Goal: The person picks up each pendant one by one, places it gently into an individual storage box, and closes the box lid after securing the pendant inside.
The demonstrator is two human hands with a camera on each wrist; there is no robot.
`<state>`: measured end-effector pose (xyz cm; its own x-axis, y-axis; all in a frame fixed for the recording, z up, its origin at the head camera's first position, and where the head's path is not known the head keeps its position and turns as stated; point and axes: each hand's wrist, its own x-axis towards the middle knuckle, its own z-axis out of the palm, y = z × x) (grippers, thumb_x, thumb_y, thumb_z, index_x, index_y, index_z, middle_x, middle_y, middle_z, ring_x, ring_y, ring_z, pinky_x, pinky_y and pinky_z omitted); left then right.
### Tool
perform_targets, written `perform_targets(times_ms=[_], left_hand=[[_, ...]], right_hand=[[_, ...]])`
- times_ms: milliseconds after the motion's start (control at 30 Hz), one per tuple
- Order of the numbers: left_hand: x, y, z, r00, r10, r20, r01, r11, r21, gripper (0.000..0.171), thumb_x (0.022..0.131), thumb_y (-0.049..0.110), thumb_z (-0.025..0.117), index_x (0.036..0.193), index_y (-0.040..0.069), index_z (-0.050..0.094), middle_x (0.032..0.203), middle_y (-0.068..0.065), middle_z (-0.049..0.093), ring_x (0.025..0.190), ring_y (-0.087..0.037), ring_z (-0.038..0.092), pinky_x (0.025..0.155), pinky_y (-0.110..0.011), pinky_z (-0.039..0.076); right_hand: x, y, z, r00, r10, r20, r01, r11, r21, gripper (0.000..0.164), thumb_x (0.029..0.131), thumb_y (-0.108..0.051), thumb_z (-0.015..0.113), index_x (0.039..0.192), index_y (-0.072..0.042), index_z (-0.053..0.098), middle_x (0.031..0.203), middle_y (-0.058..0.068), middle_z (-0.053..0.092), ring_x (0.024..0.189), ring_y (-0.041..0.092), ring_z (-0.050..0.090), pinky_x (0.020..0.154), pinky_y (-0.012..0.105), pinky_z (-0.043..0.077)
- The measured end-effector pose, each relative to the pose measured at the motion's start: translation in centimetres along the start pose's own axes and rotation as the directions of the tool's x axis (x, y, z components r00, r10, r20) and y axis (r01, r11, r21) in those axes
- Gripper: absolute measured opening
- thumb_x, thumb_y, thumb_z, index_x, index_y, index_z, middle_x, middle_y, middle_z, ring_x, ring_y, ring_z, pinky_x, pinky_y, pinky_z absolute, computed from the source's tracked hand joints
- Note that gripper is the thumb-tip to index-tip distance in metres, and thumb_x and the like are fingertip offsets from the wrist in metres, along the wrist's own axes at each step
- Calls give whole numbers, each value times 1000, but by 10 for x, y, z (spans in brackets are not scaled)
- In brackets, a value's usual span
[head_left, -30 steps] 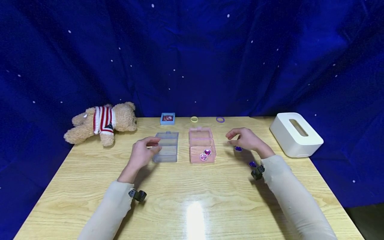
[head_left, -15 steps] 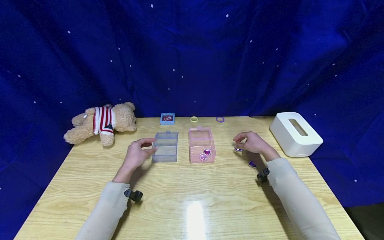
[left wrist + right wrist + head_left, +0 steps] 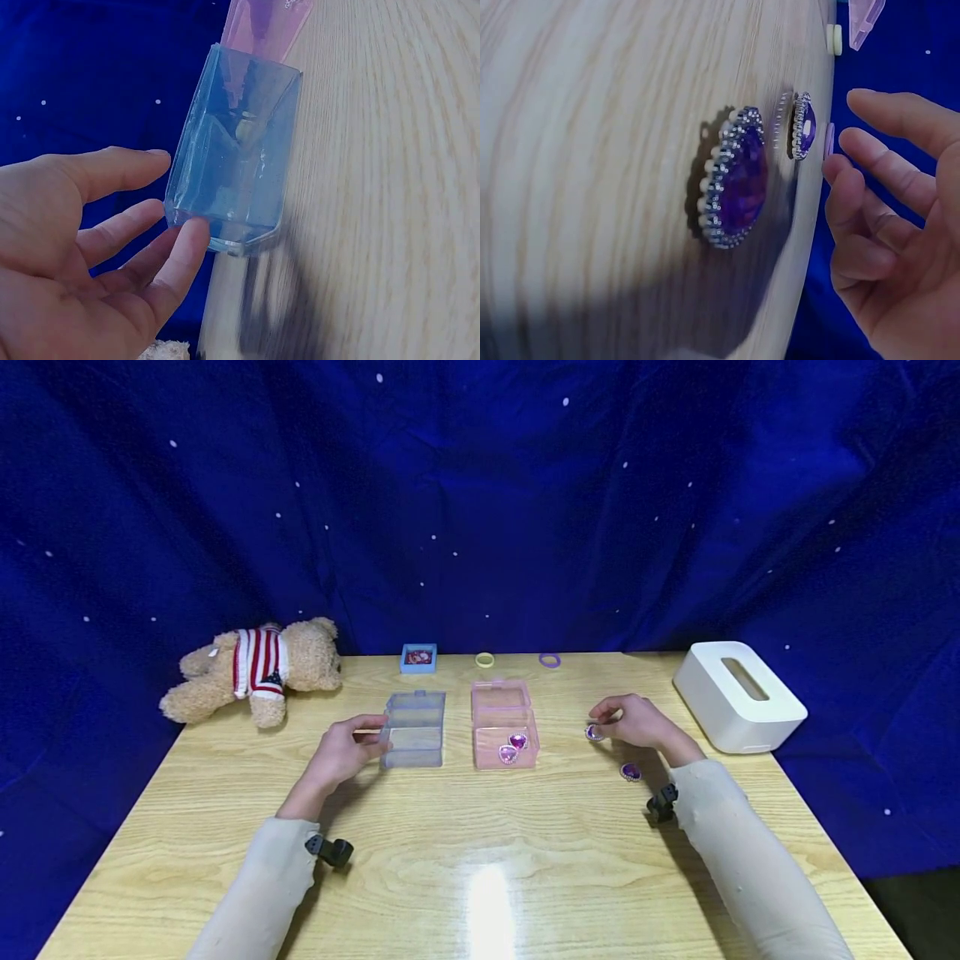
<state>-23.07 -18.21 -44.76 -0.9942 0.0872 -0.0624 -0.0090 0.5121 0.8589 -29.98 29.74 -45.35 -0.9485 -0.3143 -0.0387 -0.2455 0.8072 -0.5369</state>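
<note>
A translucent blue box [image 3: 415, 737] lies with its lid folded back. My left hand [image 3: 341, 753] is at its left side, and in the left wrist view the fingertips touch or nearly touch the end of the box [image 3: 244, 157]. Right of it, a translucent pink box [image 3: 501, 697] with its lid back holds a magenta heart gem [image 3: 518, 741] and a light pink gem [image 3: 508, 753]. My right hand [image 3: 636, 722] hovers over a purple gem [image 3: 808, 127], its fingers apart from it. A second purple gem [image 3: 742, 184], rimmed with silver beads, lies closer to the wrist.
A teddy bear [image 3: 258, 668] in a striped sweater lies at the back left. Along the back edge are a small blue framed box [image 3: 418, 658], a yellow ring [image 3: 485, 659] and a purple ring [image 3: 550, 660]. A white tissue box [image 3: 765, 714] stands at the right.
My right hand has moved slightly right and settled over the farther purple gem. My left hand has drawn a little left, to the blue box's outer edge. The gems in the pink box stay put.
</note>
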Motion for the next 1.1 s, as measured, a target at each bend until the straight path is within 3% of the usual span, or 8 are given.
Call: perform_targets(times_ms=[467,700,1100], left_hand=[[2,-4,-1,1000,13,27,-12,1000,-25,53,92,8,71,141,0,53,140,-24,56,124,-39,60,95,-37,56],[2,-4,-2,1000,3,30,-3,1000,-21,55,91,10,71,142,1,52,141,-23,56,125,-39,60,94,-35,56],[0,-3,-1,999,-4,38,4,1000,-17,55,92,12,71,143,1,51,141,-24,55,126,-39,59,95,-36,56]], right_hand=[[0,7,6,999,1,43,-1,1000,-12,28,80,-22,81,104,-10,73,84,-1,66,76,11,55,72,27,43],[1,8,10,999,8,42,-8,1000,2,36,80,-18,82,111,-7,68,82,-1,64,75,11,54,73,28,43],[4,4,13,999,-23,34,26,997,-66,25,79,-17,81,101,-11,72,83,-1,66,75,11,55,72,28,43]])
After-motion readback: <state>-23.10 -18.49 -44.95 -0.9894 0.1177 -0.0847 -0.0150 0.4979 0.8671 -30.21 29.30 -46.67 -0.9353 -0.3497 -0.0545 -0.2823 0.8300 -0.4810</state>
